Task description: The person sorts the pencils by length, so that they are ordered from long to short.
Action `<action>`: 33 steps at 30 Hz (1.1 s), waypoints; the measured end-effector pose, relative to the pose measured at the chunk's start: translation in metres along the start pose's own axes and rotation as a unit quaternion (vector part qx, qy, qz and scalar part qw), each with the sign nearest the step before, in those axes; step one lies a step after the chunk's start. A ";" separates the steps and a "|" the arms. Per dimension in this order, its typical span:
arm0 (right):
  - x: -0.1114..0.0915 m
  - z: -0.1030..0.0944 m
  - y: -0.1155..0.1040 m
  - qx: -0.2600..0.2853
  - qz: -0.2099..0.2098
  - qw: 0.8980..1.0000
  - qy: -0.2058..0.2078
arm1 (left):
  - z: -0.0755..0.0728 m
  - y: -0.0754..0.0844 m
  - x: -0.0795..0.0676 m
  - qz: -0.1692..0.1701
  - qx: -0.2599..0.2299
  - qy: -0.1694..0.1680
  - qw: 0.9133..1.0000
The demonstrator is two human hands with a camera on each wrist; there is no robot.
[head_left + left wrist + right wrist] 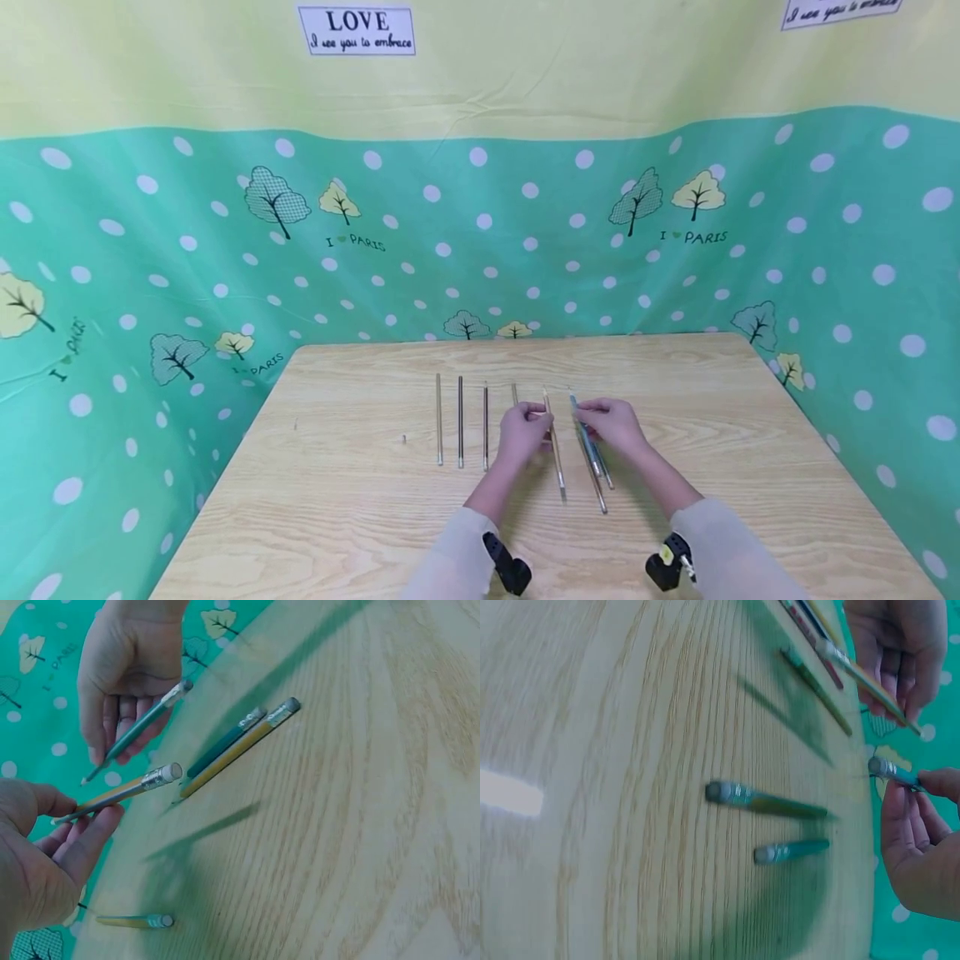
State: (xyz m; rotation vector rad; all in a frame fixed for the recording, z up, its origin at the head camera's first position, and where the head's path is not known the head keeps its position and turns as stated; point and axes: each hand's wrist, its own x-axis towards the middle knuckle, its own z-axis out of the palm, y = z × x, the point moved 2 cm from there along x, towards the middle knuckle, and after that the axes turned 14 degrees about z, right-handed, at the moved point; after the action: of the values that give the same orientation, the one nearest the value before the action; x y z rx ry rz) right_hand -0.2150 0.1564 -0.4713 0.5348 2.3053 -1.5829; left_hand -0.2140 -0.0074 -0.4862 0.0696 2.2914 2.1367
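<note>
My left hand (521, 433) pinches a yellow pencil (124, 792) near its pointed end, with its white eraser end towards me. Between thumb and fingers, my right hand (613, 425) holds a green pencil (146, 727) raised over the table. Below it, a second green pencil (225, 744) and another yellow pencil (240, 754) lie side by side on the wood. Left of my hands, a row of spaced pencils runs upright in the head view: a light one (439, 421), two dark ones (461, 421), and a light one (514, 390) partly hidden by my left hand.
The wooden table (315, 517) reaches back to a green dotted cloth (405, 283) that hangs around its far side and both sides. A tiny grey piece (404, 438) lies left of the pencil row. Black devices (508, 567) are strapped at both wrists.
</note>
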 end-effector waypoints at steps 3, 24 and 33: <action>-0.002 0.005 -0.004 0.013 -0.006 1.000 -0.005 | -0.002 0.002 0.001 -0.007 -0.005 0.003 1.000; -0.003 0.026 -0.008 0.035 -0.010 0.999 0.005 | -0.008 0.009 0.002 -0.003 -0.015 0.002 1.000; -0.002 0.025 -0.009 0.032 -0.002 0.999 0.020 | -0.011 0.006 0.003 -0.016 -0.008 0.011 1.000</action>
State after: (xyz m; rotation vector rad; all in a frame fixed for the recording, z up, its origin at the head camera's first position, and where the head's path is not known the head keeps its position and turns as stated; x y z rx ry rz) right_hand -0.2162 0.1300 -0.4720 0.5824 2.2914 -1.6685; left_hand -0.2176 -0.0183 -0.4795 0.0105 2.2707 2.1511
